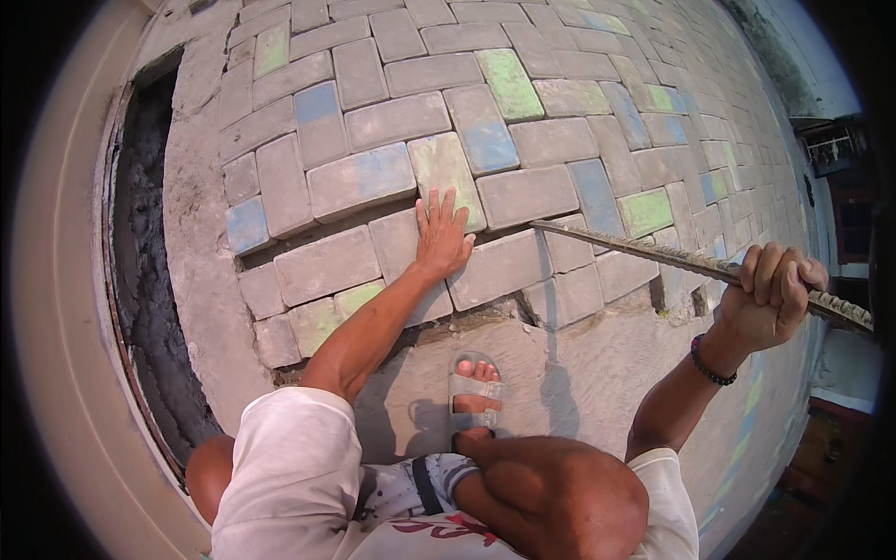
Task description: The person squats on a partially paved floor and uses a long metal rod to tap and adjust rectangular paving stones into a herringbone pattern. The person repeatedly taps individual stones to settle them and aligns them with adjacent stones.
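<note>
My left hand (441, 235) lies flat, fingers spread, on a grey paving brick (409, 245) in a herringbone pavement, its fingertips reaching a greenish brick (446, 170). My right hand (770, 294) is closed around a rusty ribbed steel bar (635, 246). The bar runs from my fist up and left, and its tip rests at the joint beside a grey brick (528, 196). I am crouching, with my sandalled foot (476, 392) on the cement strip below the bricks.
Grey, blue-tinted and green-tinted pavers (509, 82) spread across the ground. A cement border (201, 280) runs along the left beside a dark open trench (149, 280). Broken bricks and gaps (677, 297) sit at the pavement's lower right edge.
</note>
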### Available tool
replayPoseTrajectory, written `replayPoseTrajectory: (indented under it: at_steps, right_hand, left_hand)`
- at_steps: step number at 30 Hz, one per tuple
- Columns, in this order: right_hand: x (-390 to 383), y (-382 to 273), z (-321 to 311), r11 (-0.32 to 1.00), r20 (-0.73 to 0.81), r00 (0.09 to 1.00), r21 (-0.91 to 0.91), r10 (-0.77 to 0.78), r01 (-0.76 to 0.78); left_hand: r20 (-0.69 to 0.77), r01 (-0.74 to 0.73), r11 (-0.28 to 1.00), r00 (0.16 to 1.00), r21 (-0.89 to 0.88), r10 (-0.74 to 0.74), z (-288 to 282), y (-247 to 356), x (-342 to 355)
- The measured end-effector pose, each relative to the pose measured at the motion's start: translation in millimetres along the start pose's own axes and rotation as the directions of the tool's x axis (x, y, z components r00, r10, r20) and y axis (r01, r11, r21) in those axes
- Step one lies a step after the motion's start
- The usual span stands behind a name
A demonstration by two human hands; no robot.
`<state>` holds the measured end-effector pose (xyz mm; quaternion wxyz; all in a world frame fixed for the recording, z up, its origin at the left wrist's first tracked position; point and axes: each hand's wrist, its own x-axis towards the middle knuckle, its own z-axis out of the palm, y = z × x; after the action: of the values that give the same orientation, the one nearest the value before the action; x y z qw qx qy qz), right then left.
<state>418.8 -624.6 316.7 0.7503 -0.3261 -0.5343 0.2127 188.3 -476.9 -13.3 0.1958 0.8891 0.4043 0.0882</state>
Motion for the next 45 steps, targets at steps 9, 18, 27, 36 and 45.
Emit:
replayPoseTrajectory:
  at_steps: [9,18,27,36,45]
  right_hand:
    - [-125.8,-43.2,-26.0,0.987,-0.194,0.977,-0.144,-0.094,0.066]
    - [26.3,30.9,-19.2,0.999,-0.087,0.996,-0.041,0.033,-0.036]
    - [7.0,49.6,4.3,0.997,0.000,1.000,-0.071,0.003,-0.003]
    - [-6.7,35.8,9.1,0.990,-0.029,0.995,-0.096,0.098,-0.101]
    - [13.8,43.0,10.7,0.987,-0.007,0.991,-0.086,0.133,-0.134]
  left_hand:
    - [0.062,-0.137,0.989,0.989,0.056,0.133,28.8,8.1,39.9]
    - [0.112,-0.112,0.992,0.988,0.063,0.105,19.2,16.9,45.5]
    - [0.040,-0.167,0.983,0.986,0.070,0.165,18.5,17.6,46.7]
    - [0.049,-0.170,0.985,0.985,0.031,0.168,18.2,15.9,49.6]
    - [-0.015,-0.193,0.981,0.981,-0.033,0.193,26.4,13.9,56.3]
